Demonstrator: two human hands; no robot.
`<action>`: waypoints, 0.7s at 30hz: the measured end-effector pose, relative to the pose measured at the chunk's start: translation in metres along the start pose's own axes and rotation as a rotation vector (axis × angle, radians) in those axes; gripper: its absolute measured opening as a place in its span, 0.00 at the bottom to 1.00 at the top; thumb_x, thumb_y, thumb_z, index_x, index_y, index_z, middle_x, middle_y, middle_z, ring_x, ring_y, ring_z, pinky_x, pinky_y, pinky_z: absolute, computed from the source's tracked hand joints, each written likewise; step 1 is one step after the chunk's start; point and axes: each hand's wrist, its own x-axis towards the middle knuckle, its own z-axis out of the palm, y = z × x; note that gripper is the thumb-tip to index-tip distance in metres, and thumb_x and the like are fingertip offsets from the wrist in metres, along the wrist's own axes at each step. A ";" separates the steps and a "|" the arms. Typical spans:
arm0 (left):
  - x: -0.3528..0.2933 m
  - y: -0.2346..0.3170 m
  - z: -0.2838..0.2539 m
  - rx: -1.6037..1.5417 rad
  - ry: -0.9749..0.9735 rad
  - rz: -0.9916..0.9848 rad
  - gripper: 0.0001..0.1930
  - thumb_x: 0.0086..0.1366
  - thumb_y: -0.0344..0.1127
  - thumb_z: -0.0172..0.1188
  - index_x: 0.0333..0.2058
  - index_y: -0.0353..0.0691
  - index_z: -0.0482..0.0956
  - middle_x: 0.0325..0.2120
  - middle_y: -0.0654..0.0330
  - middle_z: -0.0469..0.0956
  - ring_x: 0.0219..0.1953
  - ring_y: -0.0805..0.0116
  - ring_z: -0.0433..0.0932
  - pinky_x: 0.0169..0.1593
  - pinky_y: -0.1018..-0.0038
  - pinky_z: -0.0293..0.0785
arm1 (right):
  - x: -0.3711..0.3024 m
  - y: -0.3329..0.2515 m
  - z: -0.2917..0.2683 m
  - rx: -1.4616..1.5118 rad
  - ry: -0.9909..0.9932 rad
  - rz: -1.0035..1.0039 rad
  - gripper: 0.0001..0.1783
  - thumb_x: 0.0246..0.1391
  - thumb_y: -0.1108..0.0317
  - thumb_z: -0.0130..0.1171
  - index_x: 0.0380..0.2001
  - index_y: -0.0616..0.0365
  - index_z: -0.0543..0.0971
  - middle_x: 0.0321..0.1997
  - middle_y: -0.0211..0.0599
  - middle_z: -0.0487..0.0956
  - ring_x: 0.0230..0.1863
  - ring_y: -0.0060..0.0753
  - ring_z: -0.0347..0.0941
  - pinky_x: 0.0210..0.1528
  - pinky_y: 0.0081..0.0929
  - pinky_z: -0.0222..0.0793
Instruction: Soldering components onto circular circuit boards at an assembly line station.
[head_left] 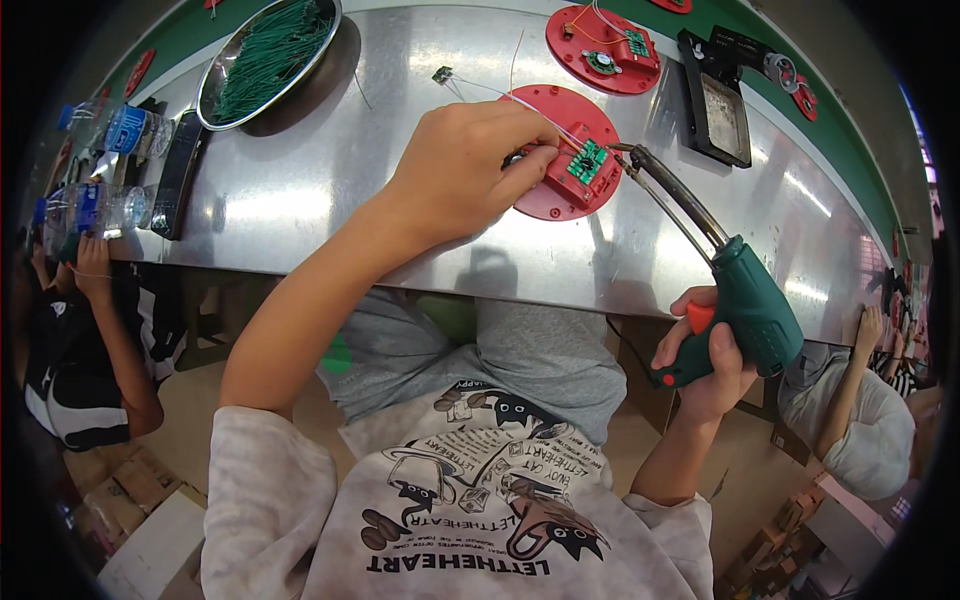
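Note:
My right hand (712,355) is wrapped round the handle of a green soldering gun (755,310) with a red trigger. Its long metal tip reaches up and left to the edge of a small green circuit board (588,160). That board sits on a round red plastic housing (560,205) lying on the metal table. My left hand (480,155) rests over the housing's left side, thumb and forefinger pinched on thin wires (570,140) at the board. A loose wire runs up left from there to a tiny green board (442,75).
A steel bowl (212,105) of green wires stands far left, near plastic bottles (125,130). Another red housing (603,75) with a board lies at the back. A black metal tray (722,125) is at back right. People sit at both sides.

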 end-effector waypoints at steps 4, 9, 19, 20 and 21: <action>0.000 0.002 -0.001 -0.005 -0.004 -0.016 0.05 0.60 0.34 0.62 0.33 0.41 0.83 0.27 0.56 0.82 0.29 0.56 0.81 0.34 0.65 0.77 | -0.001 0.000 0.000 -0.008 0.008 0.003 0.29 0.61 0.63 0.52 0.58 0.77 0.63 0.38 0.61 0.76 0.15 0.31 0.72 0.13 0.27 0.70; -0.001 0.002 -0.002 -0.007 0.002 -0.001 0.04 0.60 0.33 0.63 0.32 0.41 0.83 0.28 0.57 0.82 0.28 0.57 0.81 0.34 0.66 0.77 | -0.002 -0.001 -0.001 0.009 -0.011 -0.002 0.29 0.61 0.63 0.52 0.57 0.77 0.63 0.38 0.60 0.75 0.15 0.31 0.72 0.13 0.27 0.70; -0.004 0.013 -0.011 0.172 0.311 0.257 0.16 0.55 0.19 0.58 0.44 0.27 0.80 0.36 0.48 0.77 0.32 0.57 0.75 0.35 0.68 0.74 | -0.002 0.001 -0.001 0.012 0.011 0.007 0.28 0.60 0.64 0.54 0.56 0.76 0.66 0.38 0.58 0.76 0.15 0.30 0.72 0.15 0.26 0.71; -0.002 0.013 -0.008 0.158 0.262 0.365 0.19 0.51 0.17 0.58 0.44 0.28 0.81 0.34 0.51 0.78 0.31 0.58 0.74 0.36 0.68 0.75 | -0.002 0.002 0.000 -0.005 0.009 0.016 0.28 0.60 0.64 0.55 0.56 0.76 0.67 0.39 0.57 0.76 0.15 0.30 0.72 0.15 0.25 0.71; -0.001 0.014 -0.007 0.159 0.254 0.373 0.19 0.51 0.17 0.58 0.44 0.28 0.81 0.34 0.51 0.78 0.31 0.58 0.74 0.36 0.68 0.75 | -0.001 0.003 0.001 0.002 0.016 0.012 0.28 0.60 0.64 0.55 0.56 0.76 0.67 0.39 0.57 0.76 0.15 0.30 0.72 0.15 0.25 0.71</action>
